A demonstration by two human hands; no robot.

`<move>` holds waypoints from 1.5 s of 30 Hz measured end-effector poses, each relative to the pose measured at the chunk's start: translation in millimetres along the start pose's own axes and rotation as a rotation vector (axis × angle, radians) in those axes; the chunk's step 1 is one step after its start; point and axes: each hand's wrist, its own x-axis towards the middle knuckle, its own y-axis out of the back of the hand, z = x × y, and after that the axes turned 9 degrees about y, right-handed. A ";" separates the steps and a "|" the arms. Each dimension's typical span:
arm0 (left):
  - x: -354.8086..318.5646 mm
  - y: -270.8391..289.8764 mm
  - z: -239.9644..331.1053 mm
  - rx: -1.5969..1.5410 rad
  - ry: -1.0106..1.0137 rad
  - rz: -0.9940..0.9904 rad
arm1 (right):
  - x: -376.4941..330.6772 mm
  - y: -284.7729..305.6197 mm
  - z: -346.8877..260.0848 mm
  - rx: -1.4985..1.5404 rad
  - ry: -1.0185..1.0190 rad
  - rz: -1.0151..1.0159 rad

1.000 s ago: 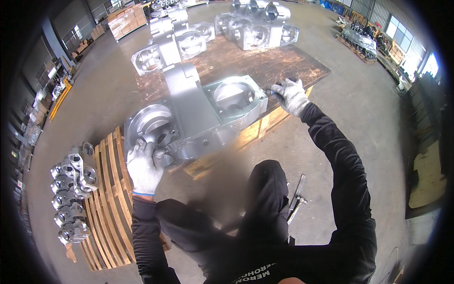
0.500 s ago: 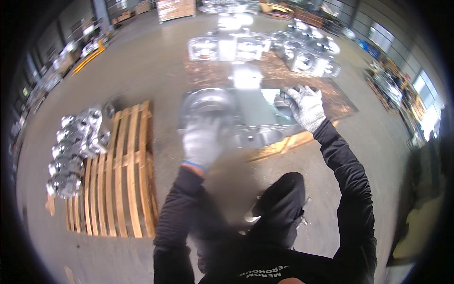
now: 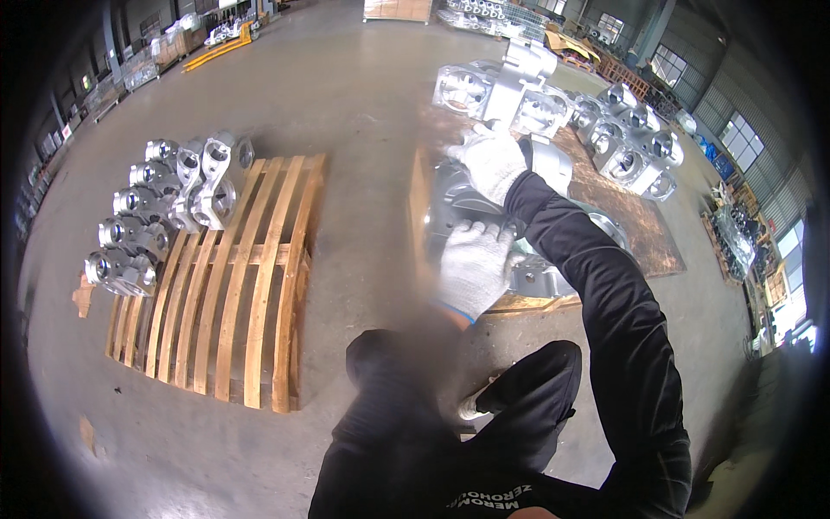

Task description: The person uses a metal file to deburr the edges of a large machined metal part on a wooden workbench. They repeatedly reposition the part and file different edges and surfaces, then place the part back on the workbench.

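Observation:
My left hand, in a white knit glove with a blue cuff edge, lies at the near left side of a large silvery metal casting. Its fingers bend over the casting's edge. Above the casting's far left part is my right hand, in a matching glove, with fingers curled in. Whatever lies under those fingers is hidden. Round bores show at the casting's ends, and its middle is partly covered by my right forearm. It lies on a brown wooden board.
Behind it on the board stand more metal castings, with another group farther right. To the left, a slatted wooden pallet carries several similar castings. A yellow pallet truck stands far off at the left.
My right hand has left the casting's right end and crossed to its far left part. My left hand has shifted to the near left edge. The view has turned left.

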 end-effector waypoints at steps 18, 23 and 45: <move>-3.2 -3.5 -4.6 -0.083 0.067 -0.112 | 19.7 16.4 -3.5 -0.039 0.047 -0.187; -3.2 -3.4 -4.7 -0.115 0.090 -0.133 | 11.3 8.9 2.2 -0.101 0.115 -0.054; -2.8 -7.2 -1.6 -0.062 0.106 -0.121 | 9.2 39.8 -23.4 -0.138 0.142 -0.280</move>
